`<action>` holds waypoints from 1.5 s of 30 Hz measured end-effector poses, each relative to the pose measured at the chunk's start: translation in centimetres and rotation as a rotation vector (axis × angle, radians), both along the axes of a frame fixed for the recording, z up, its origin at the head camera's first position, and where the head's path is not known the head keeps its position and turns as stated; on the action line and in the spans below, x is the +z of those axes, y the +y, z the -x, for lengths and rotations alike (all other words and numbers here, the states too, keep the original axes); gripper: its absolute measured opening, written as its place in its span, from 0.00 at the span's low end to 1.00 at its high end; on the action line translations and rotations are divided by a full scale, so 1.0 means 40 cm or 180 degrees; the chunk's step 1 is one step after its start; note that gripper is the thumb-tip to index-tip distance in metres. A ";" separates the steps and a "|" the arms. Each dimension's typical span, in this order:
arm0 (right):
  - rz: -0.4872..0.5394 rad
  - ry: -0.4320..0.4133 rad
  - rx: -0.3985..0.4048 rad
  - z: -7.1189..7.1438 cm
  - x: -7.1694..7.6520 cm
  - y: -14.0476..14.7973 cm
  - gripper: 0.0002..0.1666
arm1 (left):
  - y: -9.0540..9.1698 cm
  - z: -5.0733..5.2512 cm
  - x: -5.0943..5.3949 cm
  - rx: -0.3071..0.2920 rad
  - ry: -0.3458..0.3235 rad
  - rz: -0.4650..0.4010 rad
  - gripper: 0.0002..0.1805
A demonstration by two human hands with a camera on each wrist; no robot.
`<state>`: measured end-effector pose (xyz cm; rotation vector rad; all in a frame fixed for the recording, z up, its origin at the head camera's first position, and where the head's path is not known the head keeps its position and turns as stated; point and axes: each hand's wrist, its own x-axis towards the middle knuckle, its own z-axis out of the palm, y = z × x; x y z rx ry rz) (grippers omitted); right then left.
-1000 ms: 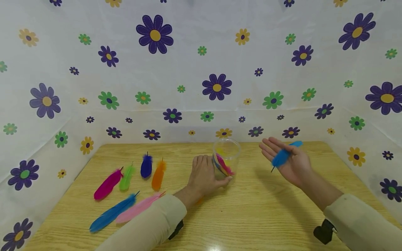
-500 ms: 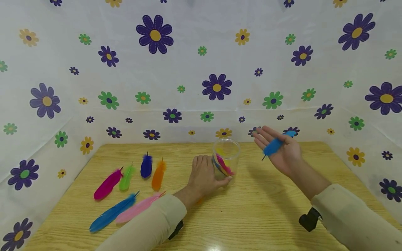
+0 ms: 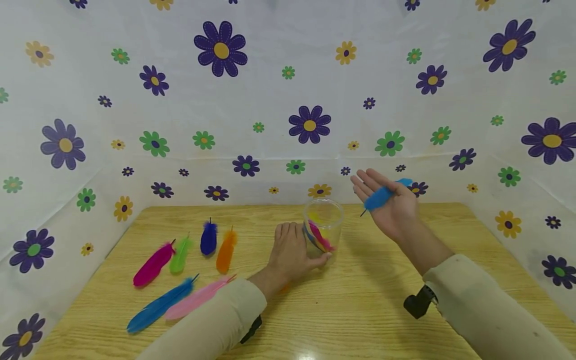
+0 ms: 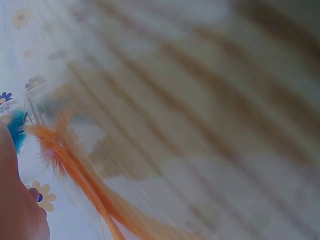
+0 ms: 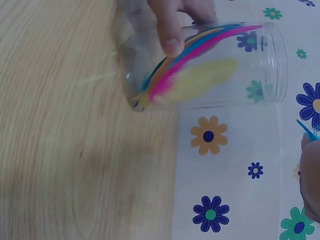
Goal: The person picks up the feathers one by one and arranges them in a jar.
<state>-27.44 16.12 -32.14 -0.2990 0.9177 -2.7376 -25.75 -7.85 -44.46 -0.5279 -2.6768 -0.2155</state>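
Note:
My left hand [image 3: 290, 257] grips a clear plastic jar [image 3: 332, 234], its thumb across the front and its fingers at the left side. The jar stands upright and uncovered. In the right wrist view, pink [image 5: 200, 50], yellow [image 5: 202, 80], blue and orange feathers show inside the jar. My right hand [image 3: 391, 207] is raised palm up to the right of the jar, above rim height. A small blue feather [image 3: 379, 198] lies across its palm, held down by the thumb, quill pointing left; the other fingers are straight.
Left on the wooden table [image 3: 369, 310] lie magenta [image 3: 153, 265], green [image 3: 180, 256], dark blue [image 3: 208, 239], orange [image 3: 226, 252], blue [image 3: 159, 306] and light pink [image 3: 195, 300] feathers. My left sleeve partly covers the pink one. A flowered cloth [image 3: 252, 100] surrounds the table.
My right hand has moved left and up with the blue feather, closer to the jar. My left hand and the jar have stayed put.

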 end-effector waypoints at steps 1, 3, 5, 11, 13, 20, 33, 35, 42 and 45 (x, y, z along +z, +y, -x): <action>0.0032 -0.0015 -0.0023 0.003 0.002 -0.006 0.32 | 0.000 0.000 0.000 0.0000 -0.0010 -0.0006 0.50; 0.0076 -0.0054 -0.0090 0.008 0.005 -0.019 0.31 | 0.000 0.001 -0.002 -0.0009 -0.0019 -0.0031 0.50; 0.0091 -0.0086 -0.0151 0.012 0.008 -0.031 0.31 | 0.000 0.003 -0.003 -0.0016 -0.0031 -0.0045 0.50; 0.0207 -0.0183 -0.0271 0.020 0.014 -0.068 0.31 | 0.000 0.005 -0.004 -0.0029 -0.0037 -0.0062 0.50; 0.0278 -0.0230 -0.0313 0.024 0.016 -0.081 0.30 | 0.000 0.005 -0.003 -0.0030 -0.0048 -0.0077 0.50; 0.0183 -0.0261 -0.0443 0.030 0.014 -0.129 0.30 | -0.001 0.005 -0.005 -0.0047 -0.0070 -0.0136 0.50; -0.0679 0.0333 -0.0296 0.014 0.008 -0.174 0.38 | -0.001 -0.001 0.002 -0.0037 0.0000 -0.0128 0.48; -0.0832 0.0432 -0.0294 0.010 0.009 -0.175 0.38 | -0.001 0.000 0.001 -0.0031 0.0027 -0.0105 0.48; -0.1223 0.0717 -0.0260 0.002 0.008 -0.172 0.38 | -0.002 0.001 -0.001 -0.0009 0.0091 -0.0011 0.48; -0.1548 0.0923 -0.0348 0.003 0.002 -0.168 0.36 | -0.001 0.001 -0.001 -0.0009 0.0086 -0.0019 0.49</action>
